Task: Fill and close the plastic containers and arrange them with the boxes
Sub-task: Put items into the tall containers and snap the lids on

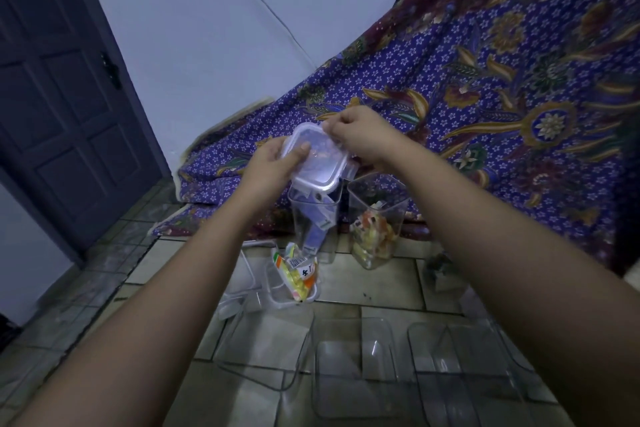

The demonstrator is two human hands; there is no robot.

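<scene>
I hold a clear square lid [317, 158] with clip flaps tilted above a tall clear container [313, 218] that stands on the floor tiles with a bluish packet inside. My left hand [268, 163] grips the lid's left edge, thumb on top. At its far right corner my right hand [360, 137] pinches the rim. To the right stands a second tall open container [375, 224], partly filled with orange and yellow sweets. A bag of the same sweets [299, 270] rests in a low clear tub in front.
Several empty clear containers [353, 367] stand in a row at the near edge between my forearms. A loose lid [239, 288] lies left of the bag. A purple flowered cloth [485, 80] covers a mattress behind. A dark door [59, 80] is at the left.
</scene>
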